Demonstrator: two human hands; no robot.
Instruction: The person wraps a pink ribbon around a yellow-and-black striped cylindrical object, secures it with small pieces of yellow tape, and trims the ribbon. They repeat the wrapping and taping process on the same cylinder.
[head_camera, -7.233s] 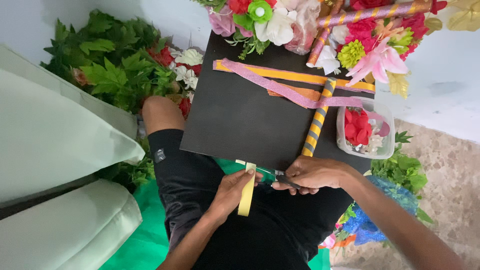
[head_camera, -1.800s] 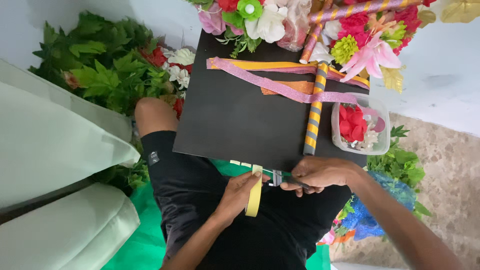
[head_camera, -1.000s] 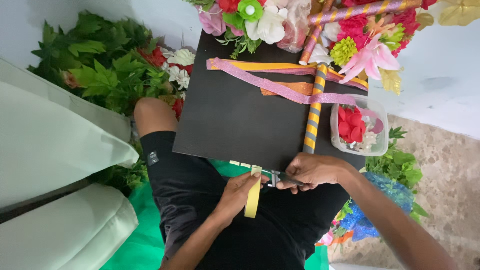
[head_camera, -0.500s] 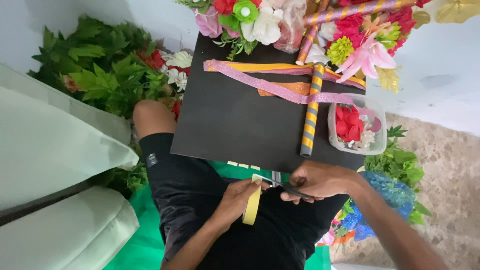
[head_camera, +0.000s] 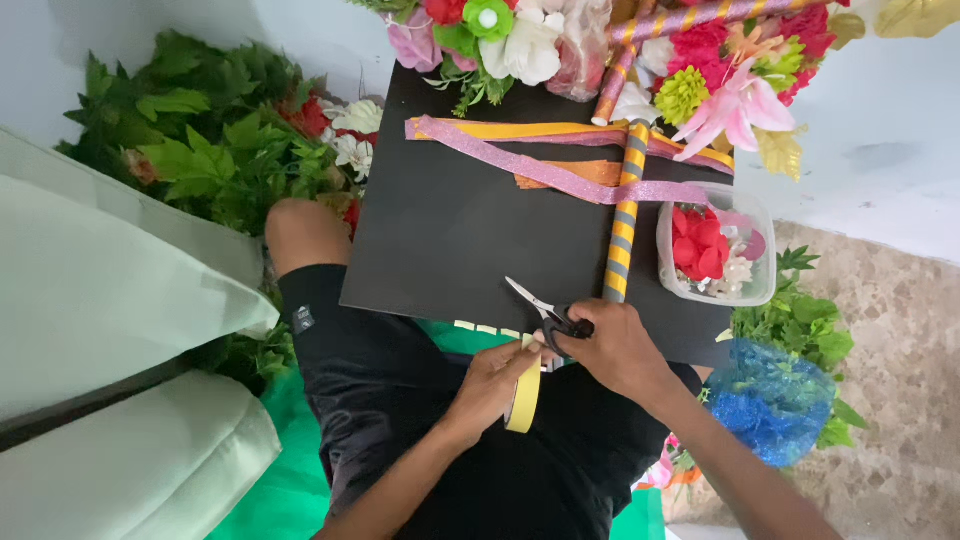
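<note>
Two hands are meeting low in the frame's centre: the left hand (head_camera: 492, 375) is pinching a yellow strip (head_camera: 524, 399), while the right hand (head_camera: 612, 347) is gripping scissors (head_camera: 548, 311), blades parted over the black board (head_camera: 470, 240).

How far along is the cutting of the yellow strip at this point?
Done: a few small pale cut pieces lie in a row at the black board's near edge. In hand: the left hand holds the yellow strip, the right hand holds scissors with blades open. Left: most of the strip is uncut; the pink ribbon and striped stick lie untouched.
</note>
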